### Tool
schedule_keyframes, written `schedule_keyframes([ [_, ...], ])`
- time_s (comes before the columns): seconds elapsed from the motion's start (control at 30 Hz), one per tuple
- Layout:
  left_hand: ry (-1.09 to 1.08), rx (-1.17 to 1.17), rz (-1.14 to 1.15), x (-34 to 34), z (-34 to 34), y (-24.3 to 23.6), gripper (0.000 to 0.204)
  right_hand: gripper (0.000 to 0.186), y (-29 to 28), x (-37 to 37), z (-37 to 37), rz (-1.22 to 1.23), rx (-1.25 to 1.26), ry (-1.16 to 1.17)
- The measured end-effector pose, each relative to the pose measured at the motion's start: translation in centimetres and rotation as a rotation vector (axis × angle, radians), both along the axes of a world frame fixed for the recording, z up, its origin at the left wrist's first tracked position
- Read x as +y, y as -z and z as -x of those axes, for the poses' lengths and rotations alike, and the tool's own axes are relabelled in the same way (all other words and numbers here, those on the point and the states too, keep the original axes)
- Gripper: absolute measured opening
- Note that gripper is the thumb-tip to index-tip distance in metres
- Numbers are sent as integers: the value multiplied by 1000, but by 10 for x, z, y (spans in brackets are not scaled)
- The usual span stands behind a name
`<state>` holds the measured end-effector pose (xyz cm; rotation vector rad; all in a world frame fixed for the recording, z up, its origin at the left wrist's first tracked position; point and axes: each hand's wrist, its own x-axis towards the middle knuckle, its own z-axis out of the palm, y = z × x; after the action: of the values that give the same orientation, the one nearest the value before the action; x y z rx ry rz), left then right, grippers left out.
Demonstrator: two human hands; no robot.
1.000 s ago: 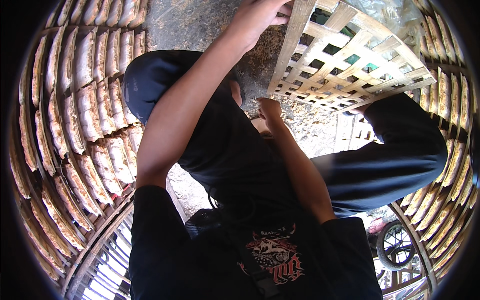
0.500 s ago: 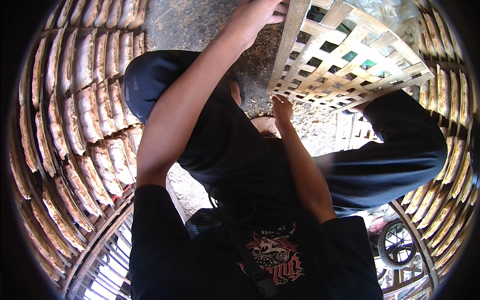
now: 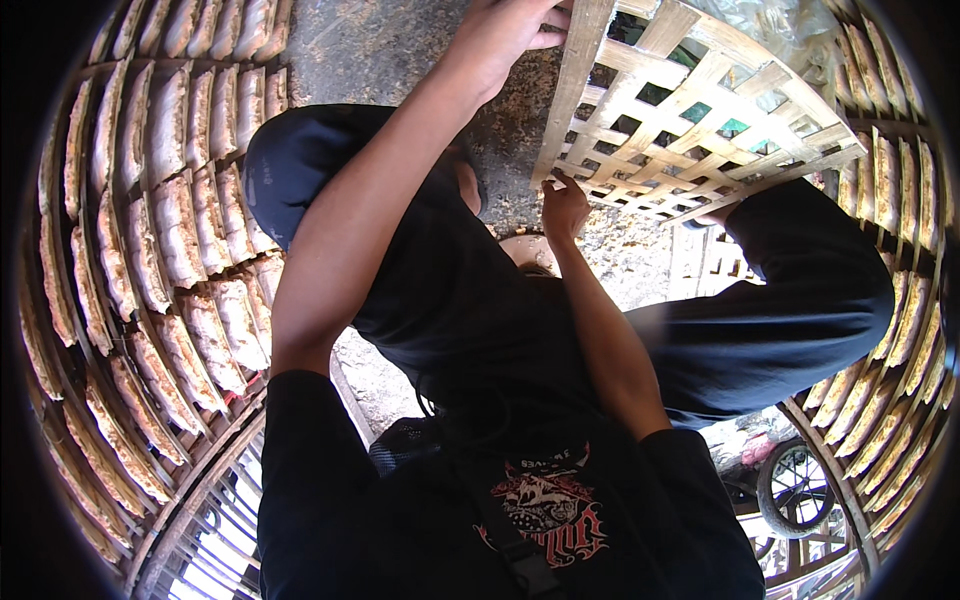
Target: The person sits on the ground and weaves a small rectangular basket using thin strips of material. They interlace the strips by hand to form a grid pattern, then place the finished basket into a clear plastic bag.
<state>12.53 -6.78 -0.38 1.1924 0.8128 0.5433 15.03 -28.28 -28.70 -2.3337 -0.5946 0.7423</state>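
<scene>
A woven bamboo lattice panel (image 3: 660, 125) with a flat wooden edge strip stands tilted in front of me, at the upper right. My left hand (image 3: 508, 38) is at the top of the view, its fingers curled against the panel's left edge; the fingertips are partly hidden. Lower down, my right hand (image 3: 566, 208) has its fingers bent and pinching at the panel's bottom left corner. Whether a small piece is also between those fingers cannot be made out. Below the right hand is a pale round object (image 3: 527, 248), partly covered by my clothes.
Racks with rows of pale, rough-edged slabs curve along the left (image 3: 180, 230) and right (image 3: 890, 290). Clear plastic bags (image 3: 790, 30) lie behind the panel. Crumbs litter the dark floor (image 3: 400, 50). A small wheel (image 3: 797, 488) is at the lower right. My bent legs flank the work.
My right hand has risen slightly, and its fingers now overlap the panel's bottom left corner. The left hand and the panel have hardly moved.
</scene>
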Motion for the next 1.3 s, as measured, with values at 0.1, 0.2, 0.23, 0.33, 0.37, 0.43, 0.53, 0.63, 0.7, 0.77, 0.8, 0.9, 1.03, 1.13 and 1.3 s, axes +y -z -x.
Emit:
schedule_keyframes([
  [0.1, -3, 5, 4, 0, -1, 1, 59, 32, 4, 0, -2, -36, -24, -39],
  [0.2, 0, -14, 14, 1, -2, 3, 59, 32, 11, -1, -2, -71, -116, -85],
  [0.23, -4, -18, 14, 1, -3, 5, 59, 31, 16, -2, -1, -78, -172, -108],
  [0.33, -17, -14, 14, 2, -2, 6, 60, 28, 14, 1, 2, -84, -212, -138],
  [0.37, -19, -13, 18, 2, -2, 7, 60, 27, 14, 2, 2, -79, -208, -139],
  [0.43, -17, -17, 16, 2, -3, 6, 60, 24, 16, 3, -1, -100, -223, -160],
  [0.53, -23, -17, 10, -1, -3, 3, 60, 21, 14, 3, -7, -136, -207, -186],
  [0.63, -22, -3, 6, 0, -3, 4, 61, 19, 9, 3, -6, -163, -220, -176],
  [0.7, -13, 1, 3, 0, -3, 4, 62, 18, 2, 2, -5, -157, -237, -161],
  [0.77, 0, -3, -1, 0, -4, 2, 63, 17, -3, 2, -5, -131, -244, -151],
  [0.8, 2, -1, 1, 0, -4, 3, 63, 16, -3, 1, -5, -134, -239, -145],
  [0.9, 4, 7, 1, 1, -3, 4, 63, 15, -5, 2, -6, -154, -222, -136],
  [1.03, 0, 4, 5, 0, -3, 4, 63, 14, -6, 1, -7, -159, -220, -140],
  [1.13, 5, -13, 11, 0, -3, 4, 63, 15, -11, 2, -7, -105, -203, -139],
  [1.3, -11, -6, -12, -5, 0, -4, 60, 17, -22, -1, 0, 15, -182, -163],
])
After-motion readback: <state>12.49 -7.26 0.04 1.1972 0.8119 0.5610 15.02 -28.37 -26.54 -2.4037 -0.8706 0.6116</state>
